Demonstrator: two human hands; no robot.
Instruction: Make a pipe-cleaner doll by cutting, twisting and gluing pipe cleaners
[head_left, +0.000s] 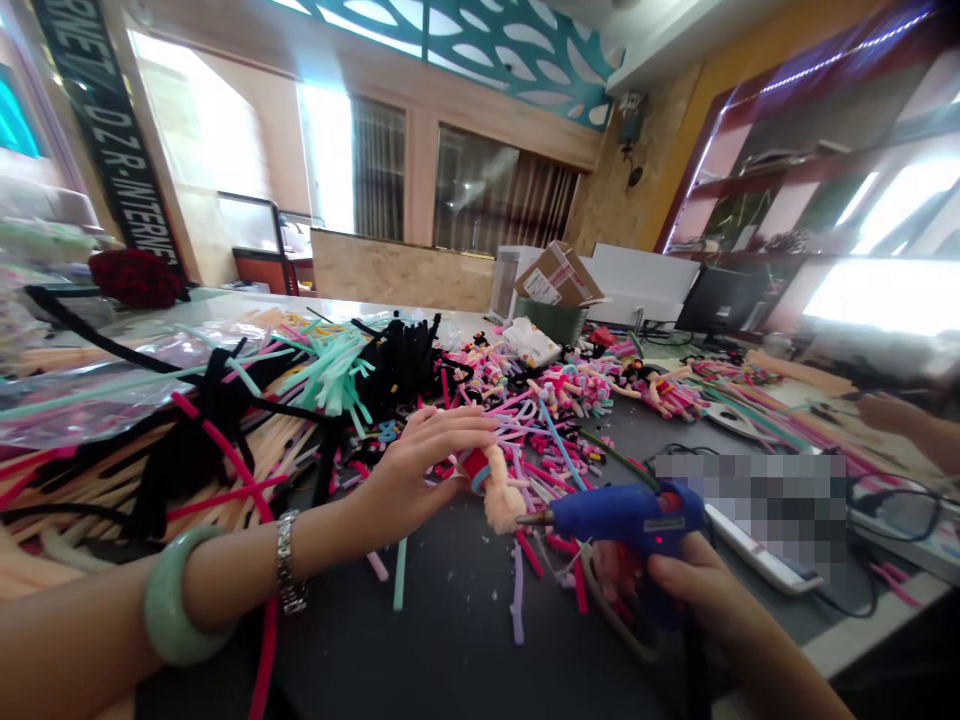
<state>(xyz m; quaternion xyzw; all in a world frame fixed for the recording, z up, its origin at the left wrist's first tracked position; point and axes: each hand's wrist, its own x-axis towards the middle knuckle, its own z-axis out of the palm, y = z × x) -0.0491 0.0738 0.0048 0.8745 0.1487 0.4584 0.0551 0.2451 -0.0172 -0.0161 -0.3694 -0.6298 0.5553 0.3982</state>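
Note:
Between thumb and fingers, my left hand (420,460) grips a small pipe-cleaner doll (501,500) with a fuzzy peach head and a red and blue body. A jade bangle and a metal watch band circle that wrist. My right hand (686,575) is wrapped around the handle of a blue hot glue gun (630,515), its red light lit. The nozzle points left and meets, or nearly meets, the doll's peach head. Short cut pipe-cleaner pieces (517,590) in pink, lilac and mint lie on the dark tabletop (420,650) below.
Bundles of peach, black (401,360) and mint pipe cleaners (330,370) cover the left side. Behind lies a pile of finished-looking small dolls (577,385), with a cardboard box (559,275) beyond. At right are a blurred-out device, cables and another person's hand (892,415).

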